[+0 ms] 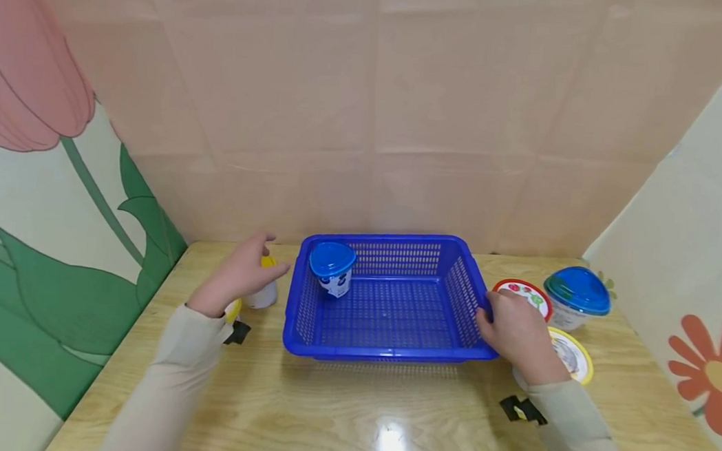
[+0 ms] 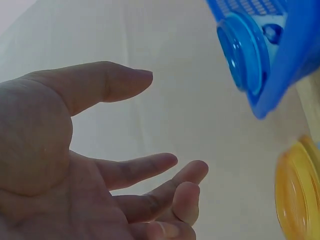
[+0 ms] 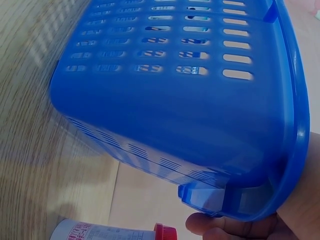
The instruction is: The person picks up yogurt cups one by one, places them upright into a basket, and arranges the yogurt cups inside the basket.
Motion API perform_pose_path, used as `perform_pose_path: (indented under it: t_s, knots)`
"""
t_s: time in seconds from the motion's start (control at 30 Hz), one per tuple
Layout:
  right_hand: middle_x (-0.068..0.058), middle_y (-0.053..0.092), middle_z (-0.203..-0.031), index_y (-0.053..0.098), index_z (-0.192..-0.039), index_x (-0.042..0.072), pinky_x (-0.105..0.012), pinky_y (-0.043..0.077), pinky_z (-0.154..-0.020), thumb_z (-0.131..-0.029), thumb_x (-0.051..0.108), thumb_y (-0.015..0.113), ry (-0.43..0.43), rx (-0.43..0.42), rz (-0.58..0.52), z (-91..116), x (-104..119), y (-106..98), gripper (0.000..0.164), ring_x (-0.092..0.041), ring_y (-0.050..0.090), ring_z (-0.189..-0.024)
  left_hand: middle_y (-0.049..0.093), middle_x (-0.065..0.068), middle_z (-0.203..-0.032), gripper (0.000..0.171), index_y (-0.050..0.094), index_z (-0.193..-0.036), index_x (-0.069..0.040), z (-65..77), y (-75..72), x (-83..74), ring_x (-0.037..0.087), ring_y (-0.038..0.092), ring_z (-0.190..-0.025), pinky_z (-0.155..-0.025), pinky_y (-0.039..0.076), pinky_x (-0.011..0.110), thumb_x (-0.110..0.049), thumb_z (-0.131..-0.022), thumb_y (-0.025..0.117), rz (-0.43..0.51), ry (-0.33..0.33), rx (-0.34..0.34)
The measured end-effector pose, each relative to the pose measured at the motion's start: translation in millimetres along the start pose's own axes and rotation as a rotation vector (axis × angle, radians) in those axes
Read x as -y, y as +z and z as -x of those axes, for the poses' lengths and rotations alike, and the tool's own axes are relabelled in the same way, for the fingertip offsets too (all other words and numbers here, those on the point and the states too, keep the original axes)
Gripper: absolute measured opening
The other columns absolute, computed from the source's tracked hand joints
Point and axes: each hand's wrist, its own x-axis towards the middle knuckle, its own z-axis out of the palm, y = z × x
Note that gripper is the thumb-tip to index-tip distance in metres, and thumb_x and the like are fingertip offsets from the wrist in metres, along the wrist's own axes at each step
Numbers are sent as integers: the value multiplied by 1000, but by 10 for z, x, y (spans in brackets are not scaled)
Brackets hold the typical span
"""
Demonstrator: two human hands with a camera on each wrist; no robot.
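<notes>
A blue plastic basket [image 1: 384, 351] with slotted walls sits mid-table in the head view. Inside its far left corner stands a cup [image 1: 335, 284] with a blue lid [image 1: 332, 258] and dark spots on white. My right hand [image 1: 518, 332] grips the basket's right rim; the right wrist view has the fingers under the rim's lip. To the left of the basket, my left hand [image 1: 240, 277] hovers with thumb and fingers apart, holding nothing. Partly behind it is a white container [image 1: 263, 295] with a yellow lid [image 2: 295, 195], seen below the fingers' level in the left wrist view.
Right of the basket are a red-rimmed tub [image 1: 533, 295], a blue-lidded bowl [image 1: 577, 294] and a yellow-rimmed tub [image 1: 576, 356], partly behind my right hand. Another yellow-lidded item [image 1: 233, 311] shows under my left wrist. Paper-covered wall [image 1: 374, 116] stands behind the wooden table [image 1: 324, 416].
</notes>
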Motion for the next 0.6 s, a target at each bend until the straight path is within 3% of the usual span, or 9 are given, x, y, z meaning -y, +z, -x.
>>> perform_pose_path:
  t_s: [0.3,0.6]
  knots:
    - [-24,67,-85,69,-99,-10,-55,54,-68,-87,16,67,-26,-39,7,7,-12,15,29,-36,64,-72,54,34,-128,60,44,-141,9,324,-103,393,46,56,-110,-90,49,57,-24,-96,64,23,10,-102]
    - [-31,69,-100,67,-110,-14,-58,54,-79,-90,19,67,5,24,-26,16,-12,-21,38,-44,68,-88,59,36,-119,61,52,-130,16,501,-115,816,47,58,-104,-84,50,56,-26,-90,72,-79,-1,-138]
